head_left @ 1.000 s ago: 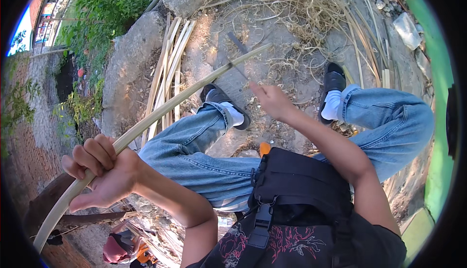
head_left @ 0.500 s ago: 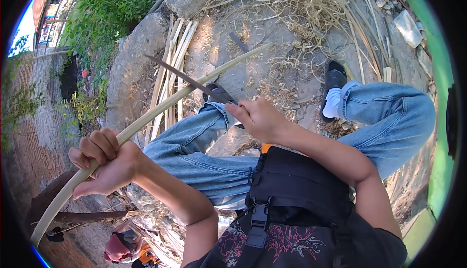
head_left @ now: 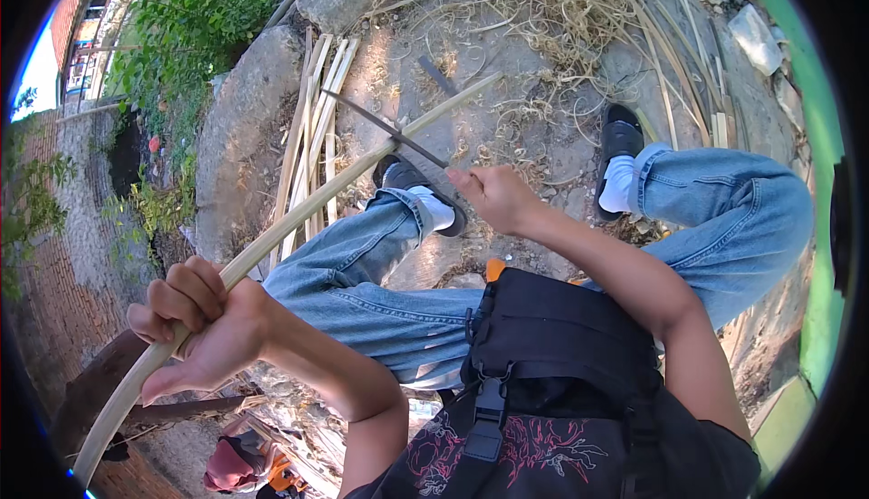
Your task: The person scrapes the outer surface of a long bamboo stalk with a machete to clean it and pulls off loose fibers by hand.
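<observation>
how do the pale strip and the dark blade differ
The strip is pale and straw-coloured; the blade is dark grey. The strip is longer than the blade. The left hand grips the strip, while the right hand holds the blade. Both are narrow, and they cross in this view.

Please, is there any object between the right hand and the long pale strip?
Only the dark blade, held in the right hand itself: it spans the gap and crosses the pale strip. The sandal seen in that gap is lower, on the ground. Nothing else visible stands between them.
</observation>
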